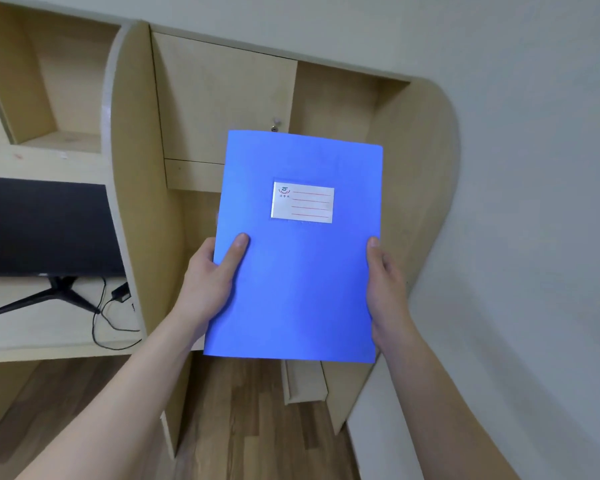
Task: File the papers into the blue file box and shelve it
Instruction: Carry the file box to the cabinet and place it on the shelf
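Between both hands, blue file box [302,271], labelled.

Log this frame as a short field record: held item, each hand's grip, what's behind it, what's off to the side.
held item: blue file box, closed, label facing the camera
left hand: grips the left edge, thumb on front
right hand: grips the right edge
behind: wooden shelf unit, closed cabinet door, open compartment to its right
side: dark monitor on desk, left
papers: none visible

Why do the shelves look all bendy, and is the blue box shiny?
Head view: the wide-angle lens curves the wooden shelves near the edges; the blue file box looks sharp and evenly lit, with slight glare only on its label.
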The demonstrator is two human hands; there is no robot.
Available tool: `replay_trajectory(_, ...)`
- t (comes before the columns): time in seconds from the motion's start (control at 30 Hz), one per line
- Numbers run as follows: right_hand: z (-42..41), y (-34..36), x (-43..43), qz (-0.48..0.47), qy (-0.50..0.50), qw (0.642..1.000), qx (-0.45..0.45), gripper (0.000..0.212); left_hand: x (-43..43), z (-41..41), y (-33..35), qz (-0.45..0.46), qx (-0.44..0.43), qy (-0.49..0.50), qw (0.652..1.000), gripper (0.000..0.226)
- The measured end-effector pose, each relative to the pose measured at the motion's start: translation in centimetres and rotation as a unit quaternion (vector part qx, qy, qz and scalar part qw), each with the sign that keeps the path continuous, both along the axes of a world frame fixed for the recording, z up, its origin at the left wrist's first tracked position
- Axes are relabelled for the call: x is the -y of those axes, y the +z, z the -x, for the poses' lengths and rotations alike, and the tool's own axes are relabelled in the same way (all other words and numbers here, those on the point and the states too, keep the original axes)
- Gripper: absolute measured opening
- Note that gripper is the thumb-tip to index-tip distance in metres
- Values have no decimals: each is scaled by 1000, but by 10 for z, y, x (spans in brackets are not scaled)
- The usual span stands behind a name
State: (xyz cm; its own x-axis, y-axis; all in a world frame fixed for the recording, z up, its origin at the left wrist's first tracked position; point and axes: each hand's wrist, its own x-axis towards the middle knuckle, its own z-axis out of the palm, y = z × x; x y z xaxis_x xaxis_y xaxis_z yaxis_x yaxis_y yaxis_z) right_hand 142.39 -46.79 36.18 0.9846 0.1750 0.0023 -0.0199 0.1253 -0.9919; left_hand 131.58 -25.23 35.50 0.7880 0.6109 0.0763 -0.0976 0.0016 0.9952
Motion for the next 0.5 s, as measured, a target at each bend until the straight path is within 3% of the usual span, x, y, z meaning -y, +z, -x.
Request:
replay_trajectory(0.23, -121, 1, -17, -6, 21, 1000, 20, 41, -11, -108, 10, -11, 12, 21, 1000, 46)
replay_trajectory(0.37, -202, 11, -25, -30, 48, 998, 35, 47, -11, -174, 27, -30, 15, 56, 998, 51)
replay_trajectory(0.5, -278, 23, -34, -40, 77, 995, 53, 40, -10, -235, 44, -38, 31, 72, 996, 42)
